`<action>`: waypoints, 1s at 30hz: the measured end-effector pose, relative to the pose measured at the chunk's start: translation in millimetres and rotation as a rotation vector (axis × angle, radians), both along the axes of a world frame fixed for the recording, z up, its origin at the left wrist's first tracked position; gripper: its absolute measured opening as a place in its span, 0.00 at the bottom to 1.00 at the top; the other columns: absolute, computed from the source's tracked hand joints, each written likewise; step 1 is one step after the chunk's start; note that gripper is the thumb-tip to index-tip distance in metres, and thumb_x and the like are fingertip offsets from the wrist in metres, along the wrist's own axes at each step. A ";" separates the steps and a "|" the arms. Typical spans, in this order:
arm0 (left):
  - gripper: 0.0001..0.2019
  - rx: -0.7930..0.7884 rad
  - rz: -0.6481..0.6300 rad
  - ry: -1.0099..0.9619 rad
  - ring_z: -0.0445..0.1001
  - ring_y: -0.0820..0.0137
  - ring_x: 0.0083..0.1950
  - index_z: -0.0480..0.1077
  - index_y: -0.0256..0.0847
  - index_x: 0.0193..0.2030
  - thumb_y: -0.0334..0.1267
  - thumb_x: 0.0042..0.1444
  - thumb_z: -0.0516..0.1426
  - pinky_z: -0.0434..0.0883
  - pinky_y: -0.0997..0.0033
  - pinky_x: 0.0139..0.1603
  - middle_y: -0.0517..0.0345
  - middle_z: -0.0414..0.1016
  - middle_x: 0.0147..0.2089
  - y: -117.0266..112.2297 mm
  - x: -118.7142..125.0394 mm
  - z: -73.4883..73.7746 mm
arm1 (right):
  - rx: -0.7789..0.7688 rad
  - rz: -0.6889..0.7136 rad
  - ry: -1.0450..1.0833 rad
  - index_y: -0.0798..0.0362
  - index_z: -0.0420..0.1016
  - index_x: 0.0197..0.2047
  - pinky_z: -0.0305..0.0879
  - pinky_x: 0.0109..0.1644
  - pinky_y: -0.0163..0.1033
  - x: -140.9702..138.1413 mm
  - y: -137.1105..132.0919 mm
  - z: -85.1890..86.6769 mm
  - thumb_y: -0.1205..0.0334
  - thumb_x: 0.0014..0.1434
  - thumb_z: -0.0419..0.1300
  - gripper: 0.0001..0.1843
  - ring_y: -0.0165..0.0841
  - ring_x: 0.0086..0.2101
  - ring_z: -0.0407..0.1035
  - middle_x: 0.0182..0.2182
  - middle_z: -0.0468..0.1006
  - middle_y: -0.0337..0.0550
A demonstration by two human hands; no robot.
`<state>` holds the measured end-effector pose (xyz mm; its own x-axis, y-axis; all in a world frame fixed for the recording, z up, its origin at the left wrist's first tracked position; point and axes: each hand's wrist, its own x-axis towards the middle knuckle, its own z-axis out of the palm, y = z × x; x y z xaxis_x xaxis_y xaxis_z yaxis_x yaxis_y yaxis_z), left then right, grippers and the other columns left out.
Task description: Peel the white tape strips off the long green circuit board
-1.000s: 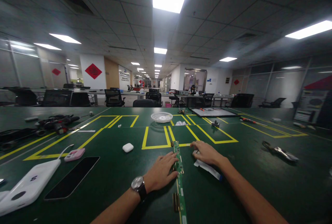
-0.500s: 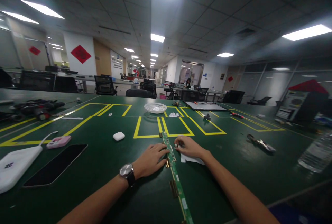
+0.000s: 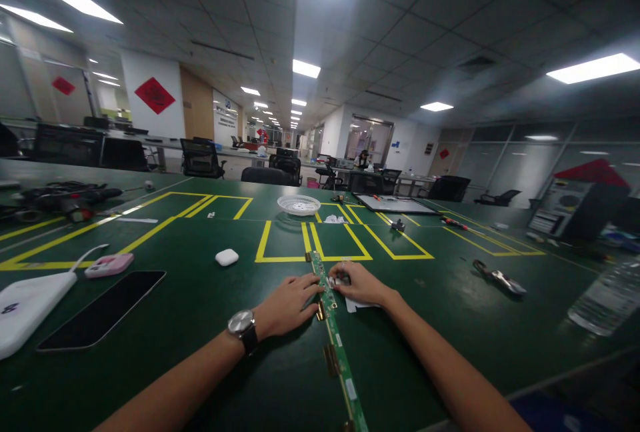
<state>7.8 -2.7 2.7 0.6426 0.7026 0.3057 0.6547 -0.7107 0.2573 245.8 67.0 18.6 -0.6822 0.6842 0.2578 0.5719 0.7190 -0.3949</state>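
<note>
A long, narrow green circuit board point(image 3: 340, 352) lies lengthwise on the green tabletop, with gold-brown flex tabs along its left edge. My left hand point(image 3: 287, 304), with a watch on the wrist, rests flat beside it, its spread fingertips touching the board's left edge. Pinched between the fingertips of my right hand point(image 3: 364, 283) is a small white piece point(image 3: 332, 281), held at the board's right edge. What exactly this piece is, I cannot make out. Under my right hand lies a white sheet point(image 3: 356, 305), partly hidden by the palm.
A white plastic basket point(image 3: 299, 205) stands beyond the board. To the left are a white earbud case point(image 3: 227, 257), a black phone point(image 3: 105, 309), a pink object point(image 3: 109, 265) and a white power bank point(image 3: 33, 305). Pliers-like tool point(image 3: 500, 279) and water bottle point(image 3: 607, 295) lie right.
My right hand has shifted slightly left, bringing the small white piece from beside the board to its right edge. My left hand stays on the board. The view has moved slightly.
</note>
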 end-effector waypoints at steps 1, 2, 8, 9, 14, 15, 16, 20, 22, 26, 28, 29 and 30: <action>0.18 -0.005 -0.002 0.005 0.61 0.60 0.68 0.64 0.48 0.63 0.42 0.68 0.50 0.59 0.53 0.64 0.51 0.64 0.67 -0.1 0.1 1.1 | 0.002 0.003 -0.001 0.53 0.77 0.44 0.63 0.41 0.36 0.0 0.2 0.1 0.66 0.56 0.61 0.11 0.33 0.36 0.70 0.38 0.79 0.42; 0.18 -0.012 -0.006 0.012 0.60 0.60 0.69 0.64 0.48 0.63 0.42 0.68 0.50 0.58 0.53 0.64 0.51 0.63 0.67 0.0 0.1 2.2 | 0.005 0.008 -0.001 0.53 0.77 0.44 0.63 0.41 0.36 0.2 0.8 -0.1 0.66 0.56 0.62 0.11 0.33 0.36 0.70 0.38 0.79 0.42; 0.17 -0.048 -0.044 0.043 0.60 0.59 0.68 0.64 0.47 0.62 0.38 0.68 0.50 0.58 0.50 0.63 0.50 0.63 0.68 5.0 -1.6 4.7 | 0.008 0.061 0.015 0.53 0.78 0.38 0.63 0.43 0.35 1.8 6.5 -3.8 0.63 0.58 0.61 0.06 0.32 0.35 0.71 0.34 0.80 0.40; 0.17 -0.047 -0.048 0.041 0.61 0.58 0.68 0.64 0.47 0.62 0.38 0.67 0.50 0.58 0.50 0.63 0.50 0.62 0.68 5.7 -2.1 4.1 | 0.008 0.069 0.020 0.53 0.78 0.37 0.63 0.43 0.35 1.8 6.7 -4.1 0.63 0.59 0.61 0.06 0.32 0.35 0.71 0.34 0.80 0.40; 0.16 -0.042 -0.055 0.013 0.59 0.59 0.69 0.63 0.48 0.62 0.40 0.69 0.49 0.57 0.52 0.63 0.51 0.62 0.68 5.4 -3.7 0.6 | 0.000 0.045 0.024 0.53 0.80 0.37 0.64 0.44 0.36 3.4 6.4 -0.9 0.61 0.57 0.63 0.06 0.33 0.36 0.72 0.33 0.81 0.39; 0.16 -0.046 -0.054 0.006 0.59 0.60 0.69 0.63 0.48 0.62 0.40 0.69 0.49 0.57 0.52 0.64 0.52 0.63 0.68 5.0 -3.7 0.4 | -0.017 0.042 0.024 0.53 0.80 0.38 0.65 0.45 0.37 4.6 6.7 0.8 0.61 0.57 0.63 0.06 0.34 0.36 0.73 0.34 0.81 0.40; 0.16 -0.052 -0.053 -0.003 0.58 0.60 0.70 0.63 0.49 0.62 0.41 0.69 0.48 0.56 0.52 0.64 0.52 0.63 0.68 4.8 -3.7 0.4 | -0.040 0.043 0.027 0.53 0.80 0.39 0.65 0.45 0.37 5.9 7.1 2.6 0.61 0.58 0.62 0.07 0.34 0.37 0.73 0.35 0.81 0.41; 0.16 -0.081 -0.041 -0.073 0.53 0.61 0.72 0.63 0.50 0.62 0.41 0.70 0.47 0.55 0.51 0.67 0.55 0.60 0.70 6.7 -4.1 1.2 | -0.057 0.086 0.100 0.51 0.80 0.47 0.65 0.54 0.42 5.6 7.7 8.1 0.67 0.59 0.57 0.15 0.37 0.47 0.73 0.46 0.81 0.44; 0.17 -0.079 0.001 -0.140 0.52 0.62 0.73 0.62 0.50 0.63 0.41 0.70 0.47 0.55 0.51 0.67 0.55 0.57 0.72 9.2 -5.1 0.9 | -0.025 0.152 0.082 0.49 0.79 0.50 0.62 0.60 0.44 0.5 7.8 8.0 0.72 0.57 0.54 0.21 0.37 0.53 0.70 0.52 0.78 0.43; 0.17 -0.053 0.092 -0.268 0.55 0.61 0.71 0.64 0.47 0.61 0.40 0.70 0.45 0.56 0.52 0.68 0.54 0.58 0.71 13.2 -8.4 -1.7 | 0.008 0.193 -0.084 0.49 0.79 0.51 0.60 0.63 0.44 -1.0 16.7 3.8 0.76 0.55 0.50 0.26 0.36 0.56 0.68 0.56 0.76 0.42; 0.16 -0.047 0.104 -0.294 0.57 0.61 0.70 0.65 0.46 0.60 0.39 0.70 0.44 0.57 0.52 0.68 0.54 0.60 0.70 13.7 -10.1 -2.7 | 0.057 0.084 -0.142 0.51 0.79 0.51 0.61 0.62 0.44 12.2 26.9 0.9 0.74 0.57 0.50 0.24 0.38 0.55 0.69 0.55 0.77 0.44; 0.16 -0.044 0.106 -0.302 0.58 0.61 0.69 0.65 0.46 0.59 0.39 0.70 0.44 0.57 0.52 0.67 0.54 0.61 0.69 13.5 -10.8 -2.9 | 0.082 0.018 -0.165 0.51 0.79 0.52 0.62 0.61 0.45 22.3 32.7 -0.8 0.73 0.58 0.51 0.23 0.38 0.54 0.69 0.55 0.77 0.45; 0.16 -0.040 0.105 -0.306 0.59 0.61 0.69 0.66 0.46 0.59 0.40 0.70 0.44 0.58 0.52 0.67 0.54 0.62 0.68 13.2 -11.4 -3.0 | 0.107 -0.050 -0.178 0.51 0.79 0.52 0.62 0.60 0.45 33.8 38.2 -2.7 0.71 0.59 0.51 0.22 0.39 0.54 0.69 0.55 0.77 0.45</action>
<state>-3.6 10.4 -0.2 0.4487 0.7753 0.4445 0.6118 -0.6290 0.4796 279.6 105.2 15.9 -0.6896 0.6932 0.2093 0.6616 0.7207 -0.2069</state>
